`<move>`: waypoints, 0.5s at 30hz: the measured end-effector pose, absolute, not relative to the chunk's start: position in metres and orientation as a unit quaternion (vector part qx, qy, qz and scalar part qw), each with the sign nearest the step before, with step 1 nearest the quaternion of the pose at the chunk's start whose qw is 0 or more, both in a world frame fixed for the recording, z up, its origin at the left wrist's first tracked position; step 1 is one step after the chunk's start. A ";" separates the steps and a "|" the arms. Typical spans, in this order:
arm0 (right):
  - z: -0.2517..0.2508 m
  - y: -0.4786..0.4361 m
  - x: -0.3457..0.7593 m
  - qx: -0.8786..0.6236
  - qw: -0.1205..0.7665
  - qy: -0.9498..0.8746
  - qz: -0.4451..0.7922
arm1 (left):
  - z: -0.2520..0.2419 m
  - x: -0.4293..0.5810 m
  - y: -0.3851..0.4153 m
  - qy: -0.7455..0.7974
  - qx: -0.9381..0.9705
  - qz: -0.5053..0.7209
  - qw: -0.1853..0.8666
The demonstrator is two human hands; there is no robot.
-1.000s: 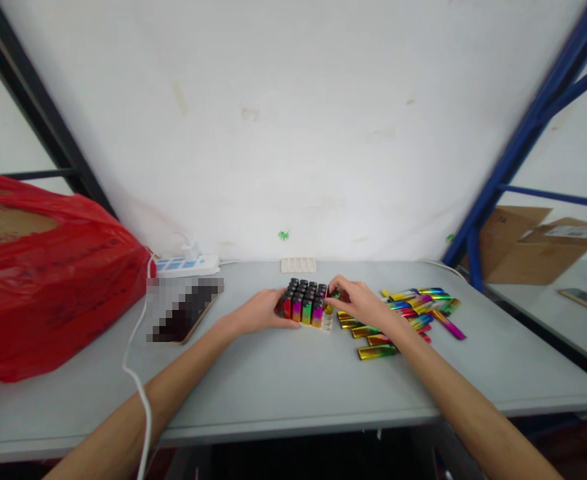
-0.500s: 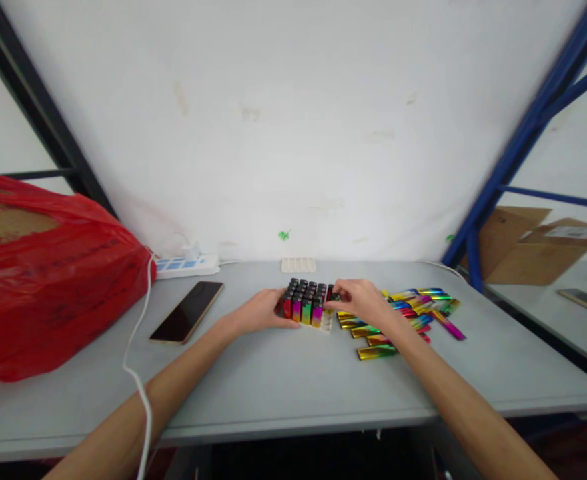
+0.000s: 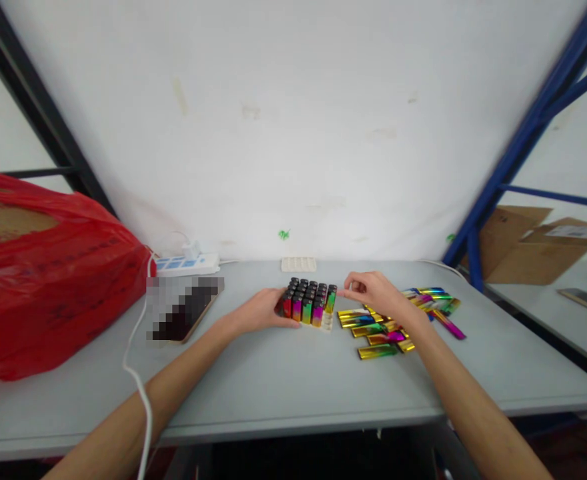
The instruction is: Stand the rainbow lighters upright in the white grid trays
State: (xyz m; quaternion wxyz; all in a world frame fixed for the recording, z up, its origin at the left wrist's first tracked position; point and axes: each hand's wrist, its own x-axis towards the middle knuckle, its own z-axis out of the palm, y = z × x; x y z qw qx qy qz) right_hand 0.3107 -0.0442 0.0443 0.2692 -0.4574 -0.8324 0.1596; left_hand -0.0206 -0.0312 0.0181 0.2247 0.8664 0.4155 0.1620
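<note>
Several cigarette lighters (image 3: 306, 310) with black tops and shiny multicoloured bodies stand upright in rows in a white tray (image 3: 327, 323). My left hand (image 3: 266, 310) is wrapped round the left side of this block, thumb at the near edge. At the right end stands a green and gold lighter (image 3: 330, 300), with bare slots in front of it. Just right of it is my right hand (image 3: 370, 292), fingers curled and thumb stretched toward the lighters, nothing seen between them. Beneath and beside that hand lies a loose pile of shiny lighters (image 3: 376, 331).
A second white tray (image 3: 298, 265) lies against the wall. At left are a phone (image 3: 186, 313), partly pixelated, a power strip (image 3: 188, 265), a white cable (image 3: 136, 373) and a red plastic bag (image 3: 58, 280). A cardboard box (image 3: 528, 250) stands beyond the blue frame (image 3: 513, 140).
My right hand has let go of the green and gold lighter at the tray's right end and moved right, toward the pile. The left hand has stayed in place.
</note>
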 end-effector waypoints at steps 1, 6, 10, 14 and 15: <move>0.045 -0.044 0.315 -0.460 0.259 -0.831 0.177 | 0.018 -0.021 -0.031 0.415 0.866 0.163 0.226; 0.043 -0.036 0.344 -0.457 0.133 -0.853 0.214 | 0.016 -0.022 -0.030 0.416 0.866 0.162 0.222; 0.035 -0.031 0.350 -0.443 0.093 -0.866 0.214 | 0.015 -0.022 -0.029 0.423 0.867 0.159 0.208; 0.024 -0.026 0.343 -0.435 0.130 -0.875 0.166 | 0.017 -0.021 -0.030 0.417 0.867 0.161 0.219; 0.022 -0.025 0.342 -0.437 0.146 -0.873 0.160 | 0.017 -0.021 -0.031 0.416 0.867 0.163 0.222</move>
